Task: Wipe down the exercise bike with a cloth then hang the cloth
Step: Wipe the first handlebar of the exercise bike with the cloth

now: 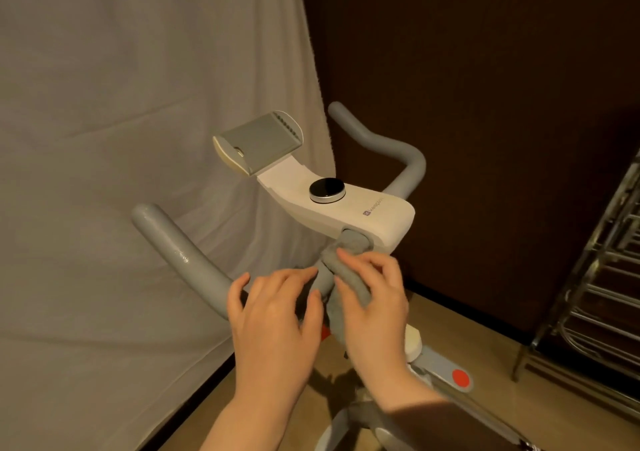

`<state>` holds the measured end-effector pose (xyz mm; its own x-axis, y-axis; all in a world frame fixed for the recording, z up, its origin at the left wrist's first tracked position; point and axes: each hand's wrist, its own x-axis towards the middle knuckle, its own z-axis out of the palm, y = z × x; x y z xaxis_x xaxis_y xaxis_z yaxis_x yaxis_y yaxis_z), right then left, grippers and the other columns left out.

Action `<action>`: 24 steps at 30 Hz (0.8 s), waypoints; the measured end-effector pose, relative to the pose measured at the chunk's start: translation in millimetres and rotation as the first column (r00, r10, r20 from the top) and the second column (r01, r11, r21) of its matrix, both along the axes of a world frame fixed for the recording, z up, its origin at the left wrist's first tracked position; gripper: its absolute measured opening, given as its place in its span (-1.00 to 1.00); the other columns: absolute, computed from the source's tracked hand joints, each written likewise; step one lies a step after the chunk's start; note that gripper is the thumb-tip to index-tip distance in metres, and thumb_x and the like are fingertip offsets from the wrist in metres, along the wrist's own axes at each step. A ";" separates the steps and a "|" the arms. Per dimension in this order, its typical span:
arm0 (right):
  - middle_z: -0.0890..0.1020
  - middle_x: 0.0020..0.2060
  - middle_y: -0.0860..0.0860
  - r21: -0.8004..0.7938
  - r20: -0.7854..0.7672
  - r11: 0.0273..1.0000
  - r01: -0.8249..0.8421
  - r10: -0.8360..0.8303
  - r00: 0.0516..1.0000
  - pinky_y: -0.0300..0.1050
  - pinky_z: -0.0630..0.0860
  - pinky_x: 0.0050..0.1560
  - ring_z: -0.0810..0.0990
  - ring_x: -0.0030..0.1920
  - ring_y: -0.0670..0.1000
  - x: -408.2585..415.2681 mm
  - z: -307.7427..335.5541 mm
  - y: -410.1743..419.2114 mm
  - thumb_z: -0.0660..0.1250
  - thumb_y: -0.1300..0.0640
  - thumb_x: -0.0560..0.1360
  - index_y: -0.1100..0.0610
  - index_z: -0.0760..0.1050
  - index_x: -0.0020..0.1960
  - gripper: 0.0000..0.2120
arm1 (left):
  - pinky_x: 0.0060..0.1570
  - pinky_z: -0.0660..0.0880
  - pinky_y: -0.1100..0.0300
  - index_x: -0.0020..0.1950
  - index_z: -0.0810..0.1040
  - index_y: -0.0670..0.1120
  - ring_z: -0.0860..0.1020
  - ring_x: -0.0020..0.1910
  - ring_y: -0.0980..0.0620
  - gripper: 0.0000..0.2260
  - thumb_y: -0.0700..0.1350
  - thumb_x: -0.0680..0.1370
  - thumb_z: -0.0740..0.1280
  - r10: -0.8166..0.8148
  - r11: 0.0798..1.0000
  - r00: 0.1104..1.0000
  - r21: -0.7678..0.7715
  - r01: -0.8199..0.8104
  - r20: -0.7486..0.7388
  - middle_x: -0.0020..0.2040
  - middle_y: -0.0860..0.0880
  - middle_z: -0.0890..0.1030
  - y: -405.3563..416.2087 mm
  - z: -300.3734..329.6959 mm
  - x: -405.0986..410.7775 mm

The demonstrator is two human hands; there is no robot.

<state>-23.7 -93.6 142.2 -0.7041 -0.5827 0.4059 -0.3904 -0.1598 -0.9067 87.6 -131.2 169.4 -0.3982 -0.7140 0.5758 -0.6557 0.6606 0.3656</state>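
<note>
The exercise bike stands in front of me with grey handlebars (pixel 180 253), a white console (pixel 377 215) with a round black knob (pixel 326 190), and a grey tablet holder (pixel 258 140). A grey cloth (pixel 346 277) is draped over the handlebar just below the console. My right hand (pixel 374 301) rests on the cloth with fingers curled over it, pressing it to the bar. My left hand (pixel 277 308) lies on the bar beside it, fingers relaxed, fingertips touching the cloth's left edge. The part of the cloth under my hands is hidden.
A pale fabric sheet (pixel 121 139) hangs at the left and behind the bike. A dark wall (pixel 502 104) is at the right. A metal wire rack (pixel 595 294) stands at the far right. The bike frame with a red dot (pixel 460 378) runs below over a tan floor.
</note>
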 end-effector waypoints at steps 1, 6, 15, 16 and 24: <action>0.47 0.05 -0.14 0.028 -0.055 1.000 -0.006 0.008 0.998 -0.54 0.33 0.06 0.44 0.12 -0.21 -8.7 0.1 -1.4 0.39 0.25 0.49 -0.07 0.58 0.16 -0.69 | 0.37 0.13 0.08 0.09 0.60 0.13 0.45 0.00 0.28 -0.81 0.00 0.53 0.27 0.010 1.000 1.000 -0.002 -0.010 -0.003 -0.05 0.25 0.58 0.9 -0.4 -1.0; 0.48 0.06 -0.14 0.203 -0.383 0.979 -0.015 0.094 0.919 -0.41 0.32 -0.02 0.37 0.16 -0.13 -32.0 13.8 -4.6 0.36 0.20 0.50 -0.06 0.59 0.19 -0.69 | 0.37 0.08 0.15 0.07 0.59 0.15 0.43 -0.01 0.31 -0.81 0.00 0.50 0.27 0.067 0.998 0.997 0.017 -0.066 -0.047 -0.08 0.27 0.56 4.7 -2.5 -6.7; 0.56 0.03 -0.13 0.453 -0.658 0.870 -0.193 0.473 0.586 -0.12 0.06 0.48 0.48 0.12 -0.10 -64.4 48.3 -26.4 0.34 0.22 0.49 -0.06 0.58 0.08 -0.76 | 0.41 -0.02 0.09 -0.02 0.54 0.17 0.42 0.01 0.28 -0.86 0.11 0.50 0.23 0.240 0.971 0.963 0.047 -0.236 -0.126 -0.09 0.25 0.50 16.1 -3.6 -14.2; 0.59 -0.01 -0.15 0.451 -0.685 0.876 -0.169 0.461 0.564 -0.11 -0.09 0.50 0.51 0.09 -0.10 -71.8 52.8 -30.7 0.32 0.22 0.50 -0.08 0.58 0.04 -0.76 | 0.42 -0.05 0.09 -0.04 0.54 0.17 0.42 0.02 0.27 -0.86 0.12 0.49 0.23 0.270 0.963 0.953 0.054 -0.265 -0.141 -0.09 0.25 0.49 17.5 -4.4 -13.4; 0.61 0.00 -0.11 0.659 -0.505 0.640 -0.394 0.766 0.399 -0.01 0.48 0.07 0.53 0.06 -0.02 -81.6 74.5 -54.9 0.26 0.08 0.57 -0.09 0.56 0.07 -0.85 | 0.46 0.02 0.03 -0.03 0.56 0.11 0.46 0.10 0.24 -0.89 0.04 0.52 0.26 0.395 0.917 0.892 0.029 -0.399 -0.218 -0.02 0.24 0.53 32.6 -11.1 -14.6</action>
<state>-105.3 -148.5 216.8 0.2847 -0.9381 0.1973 -0.8433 -0.3430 -0.4138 73.0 -98.6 158.3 0.0508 -0.7767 0.6278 -0.7716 0.3686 0.5184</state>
